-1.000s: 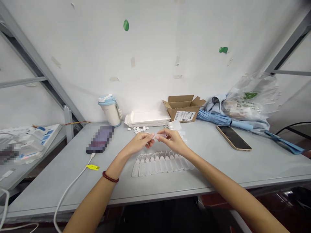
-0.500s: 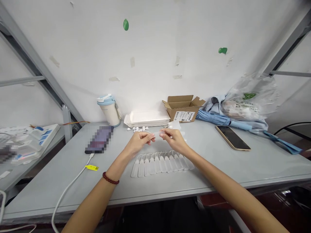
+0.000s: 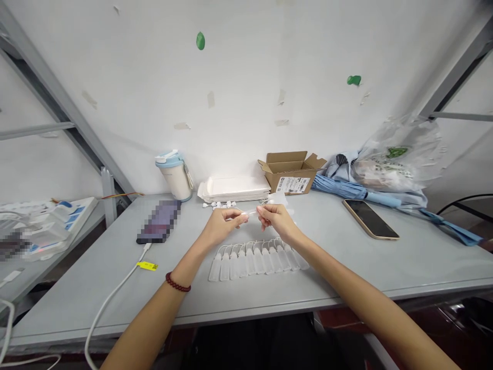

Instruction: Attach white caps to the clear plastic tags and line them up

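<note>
My left hand is closed in a pinch on a small white piece whose shape I cannot make out. A thin white cord runs from it across the gap to my right hand, whose thumb and forefinger are pinched on its other end. Both hands are above the grey table. Just below them, a row of translucent plastic sleeves lies flat, several side by side, each with a white cord loop at its top. Behind my left hand are several small white plastic pieces.
A stack of white envelopes and an open cardboard box stand at the back. On the left are a lidded cup and a cabled phone. Another phone and a blue umbrella lie right.
The translucent piece between my fingertips is no longer plain to see; a thin cord now spans the gap. My hands have drawn slightly apart.
</note>
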A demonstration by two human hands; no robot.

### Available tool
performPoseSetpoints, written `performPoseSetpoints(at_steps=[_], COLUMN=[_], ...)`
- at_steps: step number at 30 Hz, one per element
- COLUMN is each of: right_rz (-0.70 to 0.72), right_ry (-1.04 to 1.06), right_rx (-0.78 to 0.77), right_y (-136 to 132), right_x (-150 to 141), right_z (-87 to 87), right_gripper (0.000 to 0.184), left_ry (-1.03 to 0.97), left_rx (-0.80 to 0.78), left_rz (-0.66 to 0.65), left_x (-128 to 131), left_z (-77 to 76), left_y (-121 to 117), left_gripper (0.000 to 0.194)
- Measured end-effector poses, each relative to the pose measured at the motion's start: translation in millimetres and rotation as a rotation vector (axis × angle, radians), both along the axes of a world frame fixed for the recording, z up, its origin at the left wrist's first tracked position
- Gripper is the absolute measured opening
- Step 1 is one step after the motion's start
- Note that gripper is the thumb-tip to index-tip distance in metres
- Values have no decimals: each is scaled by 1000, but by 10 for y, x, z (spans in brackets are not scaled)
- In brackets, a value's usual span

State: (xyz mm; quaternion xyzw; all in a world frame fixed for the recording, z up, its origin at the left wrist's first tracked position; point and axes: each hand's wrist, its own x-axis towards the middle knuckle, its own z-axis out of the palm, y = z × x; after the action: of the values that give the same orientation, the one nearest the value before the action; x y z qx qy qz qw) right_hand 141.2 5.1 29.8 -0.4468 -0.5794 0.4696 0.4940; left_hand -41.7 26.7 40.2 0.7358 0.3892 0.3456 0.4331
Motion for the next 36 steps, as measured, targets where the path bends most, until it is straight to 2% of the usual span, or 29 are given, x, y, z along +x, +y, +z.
performPoseSetpoints(at_steps=[6, 9, 12, 16, 22, 26, 30, 32, 34, 36], right_rz=[-105, -122, -109, -62, 1, -6, -117, -169, -196, -221], right_ry=[-184, -227, -269, -272, -141, -115, -309, -476, -676, -878], right_rx=[173, 201, 214, 203, 145, 118, 232, 330, 376, 358], right_y=[-79, -88, -88, -84, -14, 21, 43, 68, 103, 143], right_x=[-42, -44, -37, -21, 2, 8, 21, 40, 70, 109], right_z=[14, 20, 35, 39, -37, -77, -123, -156, -188, -210], right_gripper=[28, 28, 31, 32, 37, 35, 27, 20, 16, 18], left_ry=[-72, -91, -113, -79, 142, 206, 281, 402, 591, 707], left_rx=[-253, -296, -275, -169, 219, 305, 291, 348, 438, 489], left_rz=[-70, -76, -49, -19, 35, 35, 66, 136, 312, 454], left_x=[-48, -46, -34, -33, -35, -21, -52, -123, -235, -373], left_z=[-3, -25, -37, -16, 38, 35, -47, -123, -207, -282], left_y=[39, 37, 33, 25, -24, -21, 75, 165, 275, 394], left_gripper=[45, 44, 42, 40, 38, 35, 30, 28, 26, 26])
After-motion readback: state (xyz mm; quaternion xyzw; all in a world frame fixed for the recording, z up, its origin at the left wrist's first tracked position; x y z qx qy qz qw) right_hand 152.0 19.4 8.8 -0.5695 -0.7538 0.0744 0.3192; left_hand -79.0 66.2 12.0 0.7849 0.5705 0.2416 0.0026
